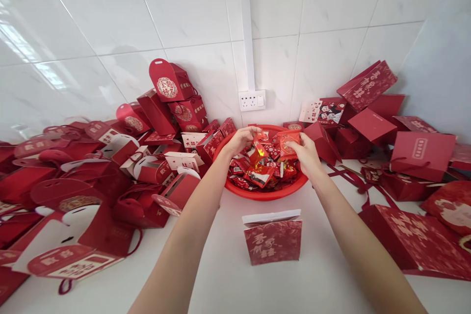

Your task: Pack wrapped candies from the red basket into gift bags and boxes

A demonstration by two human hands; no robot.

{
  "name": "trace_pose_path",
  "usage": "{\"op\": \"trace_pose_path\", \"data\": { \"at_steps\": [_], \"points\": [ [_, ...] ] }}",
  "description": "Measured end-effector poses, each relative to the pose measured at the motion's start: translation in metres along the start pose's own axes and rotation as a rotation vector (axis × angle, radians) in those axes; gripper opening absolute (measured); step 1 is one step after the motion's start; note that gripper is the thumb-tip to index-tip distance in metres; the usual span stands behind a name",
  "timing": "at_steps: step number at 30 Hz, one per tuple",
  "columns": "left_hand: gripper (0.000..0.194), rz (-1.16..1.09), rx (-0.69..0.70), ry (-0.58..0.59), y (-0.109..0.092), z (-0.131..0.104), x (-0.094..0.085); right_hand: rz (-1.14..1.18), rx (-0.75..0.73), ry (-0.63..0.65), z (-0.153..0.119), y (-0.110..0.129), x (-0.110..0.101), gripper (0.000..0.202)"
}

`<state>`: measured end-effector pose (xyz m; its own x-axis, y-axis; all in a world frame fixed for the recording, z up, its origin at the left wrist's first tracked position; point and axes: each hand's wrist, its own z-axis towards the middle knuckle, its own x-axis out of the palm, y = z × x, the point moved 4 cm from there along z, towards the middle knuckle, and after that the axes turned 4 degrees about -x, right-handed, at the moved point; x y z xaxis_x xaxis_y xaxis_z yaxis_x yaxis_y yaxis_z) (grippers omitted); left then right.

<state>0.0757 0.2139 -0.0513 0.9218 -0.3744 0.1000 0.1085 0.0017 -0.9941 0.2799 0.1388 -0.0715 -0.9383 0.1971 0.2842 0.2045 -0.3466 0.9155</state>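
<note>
Flat red plastic pkt (284, 149)'s pinched in R hand (308, 153); L hand (240, 140)'s part-curled, hold unclear; boxy red paper bag (274, 243)'s centred bodyward.

Red packets (259, 175), orange-red basket (265, 196), mottled maroon box (274, 243), white grey-veined tiles (191, 5)

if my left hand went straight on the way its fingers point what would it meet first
Probably the small red packet at the tips of the left hand, over the red basket; the larger red packet in the right hand lies roughly beyond. Depth is unclear.
</note>
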Motion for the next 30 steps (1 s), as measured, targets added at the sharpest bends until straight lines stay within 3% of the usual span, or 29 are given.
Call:
{"op": "trace_pose_path", "data": {
  "at_steps": [4, 11, 16, 24, 30],
  "points": [
    [0.021, -0.021, -0.01, 0.018, 0.001, -0.001, 0.002, -0.017, -0.004, 0.01, 0.001, -0.002, -0.001, 0.025],
    [0.039, -0.011, -0.03, 0.085, 0.007, -0.001, 0.006, -0.041, 0.007, 0.022, 0.001, -0.003, -0.001, 0.028],
    [0.063, 0.027, -0.086, 0.101, 0.009, -0.001, 0.005, -0.036, 0.008, 0.025, 0.0, -0.001, 0.001, 0.03],
    [0.02, 0.108, -0.125, 0.027, 0.014, 0.004, 0.003, -0.034, 0.009, 0.014, 0.0, -0.001, 0.0, 0.031],
    [0.018, 0.153, -0.123, -0.034, 0.017, 0.006, -0.001, -0.009, -0.004, 0.026, 0.0, -0.002, 0.0, 0.035]
  ]
}}
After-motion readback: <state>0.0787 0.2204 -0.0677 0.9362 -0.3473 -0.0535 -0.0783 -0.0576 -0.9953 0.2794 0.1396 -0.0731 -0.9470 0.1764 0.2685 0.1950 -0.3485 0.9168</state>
